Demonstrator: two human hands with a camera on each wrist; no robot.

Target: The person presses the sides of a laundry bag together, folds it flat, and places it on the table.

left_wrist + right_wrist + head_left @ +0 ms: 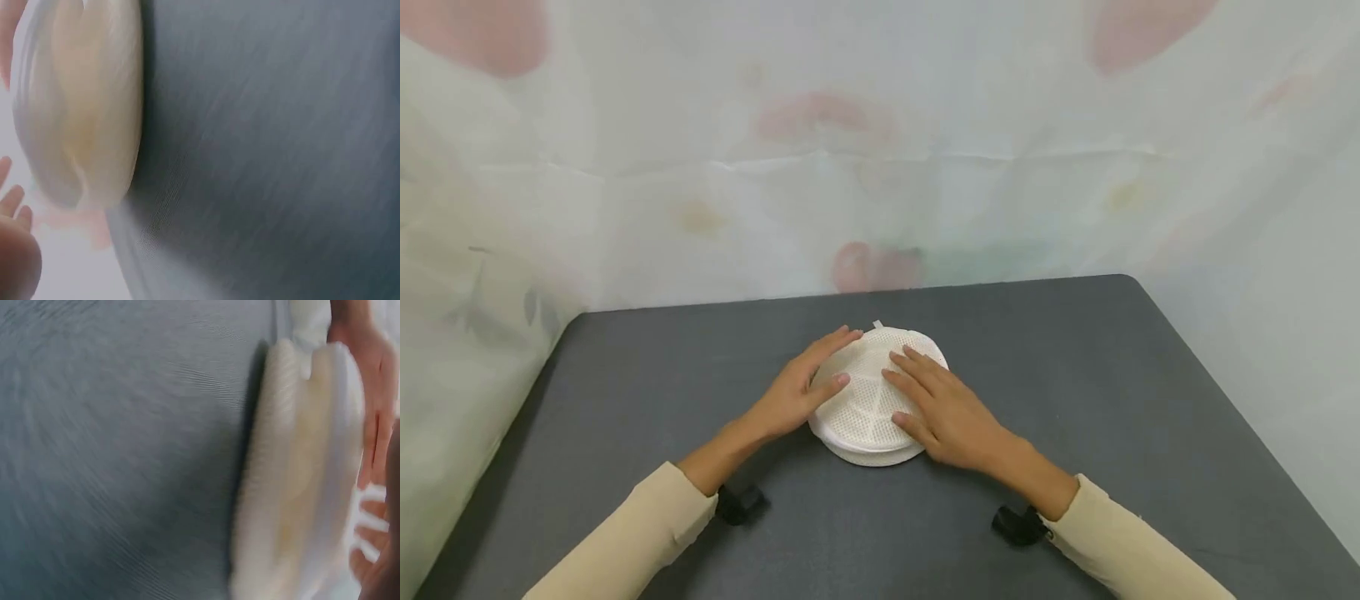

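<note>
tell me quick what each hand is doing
left hand: open, fingers flat on the round white mesh pad.
right hand: open, fingers flat on it too.

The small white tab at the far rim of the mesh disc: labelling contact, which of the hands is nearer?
Left. The left hand has fingertips reaching almost to the tab; the right hand lies lower on the mesh disc.

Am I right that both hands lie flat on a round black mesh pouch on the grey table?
Not quite: the pouch is white, not black, as the head view shows. The rest holds: the left hand and right hand lie flat on it, on the grey table.
</note>
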